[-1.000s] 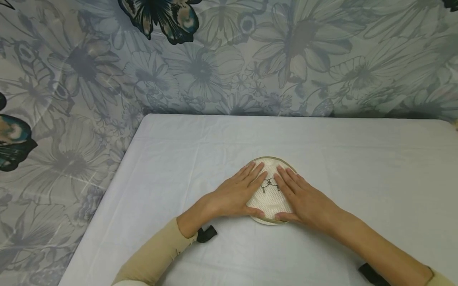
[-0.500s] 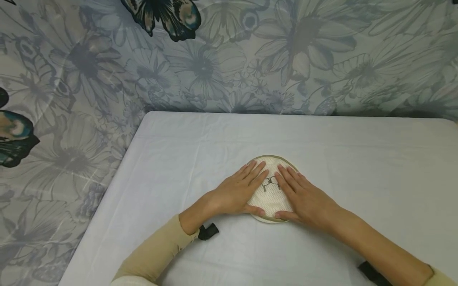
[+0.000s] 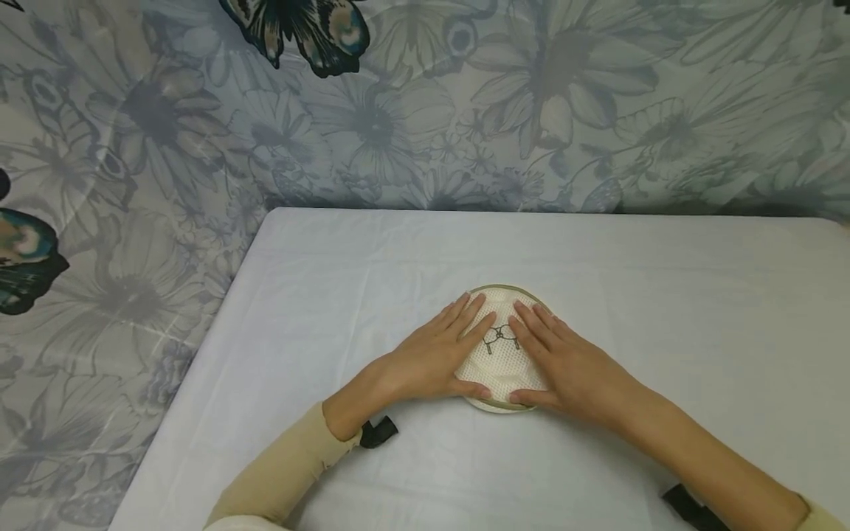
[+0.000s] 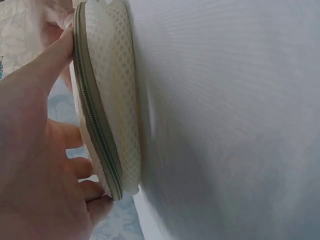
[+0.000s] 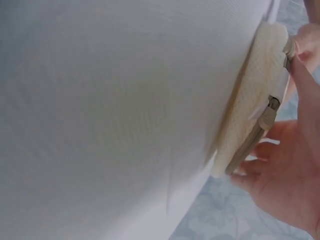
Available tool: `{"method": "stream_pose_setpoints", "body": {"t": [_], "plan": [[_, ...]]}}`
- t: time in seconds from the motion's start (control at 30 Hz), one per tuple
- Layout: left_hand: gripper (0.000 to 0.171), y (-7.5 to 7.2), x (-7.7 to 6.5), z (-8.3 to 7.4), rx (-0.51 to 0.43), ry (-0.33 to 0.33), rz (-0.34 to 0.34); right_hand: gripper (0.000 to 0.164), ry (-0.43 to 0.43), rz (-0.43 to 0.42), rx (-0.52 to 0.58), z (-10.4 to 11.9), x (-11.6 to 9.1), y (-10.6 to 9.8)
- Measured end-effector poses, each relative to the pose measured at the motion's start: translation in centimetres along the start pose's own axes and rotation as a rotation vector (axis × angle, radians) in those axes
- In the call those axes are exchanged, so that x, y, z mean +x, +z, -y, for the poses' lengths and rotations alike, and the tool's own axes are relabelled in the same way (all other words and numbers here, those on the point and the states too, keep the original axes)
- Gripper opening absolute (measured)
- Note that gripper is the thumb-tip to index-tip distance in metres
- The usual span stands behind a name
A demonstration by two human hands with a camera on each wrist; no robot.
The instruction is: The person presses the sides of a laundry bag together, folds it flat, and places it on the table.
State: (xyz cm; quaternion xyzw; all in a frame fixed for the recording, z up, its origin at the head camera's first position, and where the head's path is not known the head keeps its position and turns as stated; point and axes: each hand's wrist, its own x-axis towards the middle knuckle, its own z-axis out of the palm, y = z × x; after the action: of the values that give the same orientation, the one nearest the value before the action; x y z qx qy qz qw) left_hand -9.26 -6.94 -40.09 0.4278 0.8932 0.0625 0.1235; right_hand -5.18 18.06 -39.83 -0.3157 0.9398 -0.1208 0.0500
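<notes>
A round, cream mesh laundry bag with an olive edge and a small black bra drawing lies on the white-covered table. My left hand rests on its left side, fingers straight and spread, thumb at the near edge. Mirroring it, my right hand lies flat along the right side. From the left wrist, the bag's mesh wall stands thick above the cloth, and a zipper runs round its upper edge, closed along the stretch that shows. In the right wrist view, the zipper's end tab shows below the fingers.
The white tablecloth spreads around the bag, with faint creases. Behind and to the left hangs a grey floral cloth with dark butterflies. Black straps sit at both wrists.
Both hands stay on the laundry bag. The left fingers are spread slightly wider than before; the whole view shifts a little.
</notes>
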Motion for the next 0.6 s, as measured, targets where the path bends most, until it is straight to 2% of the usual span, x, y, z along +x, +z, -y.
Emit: {"method": "stream_pose_setpoints", "body": {"t": [0.37, 0.6], "plan": [[0.093, -0.3, -0.6, 0.3, -0.044, 0.008, -0.066, 0.097, -0.016, -0.095, 0.048, -0.1, -0.4, -0.2], [0.089, -0.4, -1.1, 0.8, -0.030, -0.004, -0.155, 0.097, -0.031, -0.194, 0.060, -0.8, -1.1, -0.8]]}}
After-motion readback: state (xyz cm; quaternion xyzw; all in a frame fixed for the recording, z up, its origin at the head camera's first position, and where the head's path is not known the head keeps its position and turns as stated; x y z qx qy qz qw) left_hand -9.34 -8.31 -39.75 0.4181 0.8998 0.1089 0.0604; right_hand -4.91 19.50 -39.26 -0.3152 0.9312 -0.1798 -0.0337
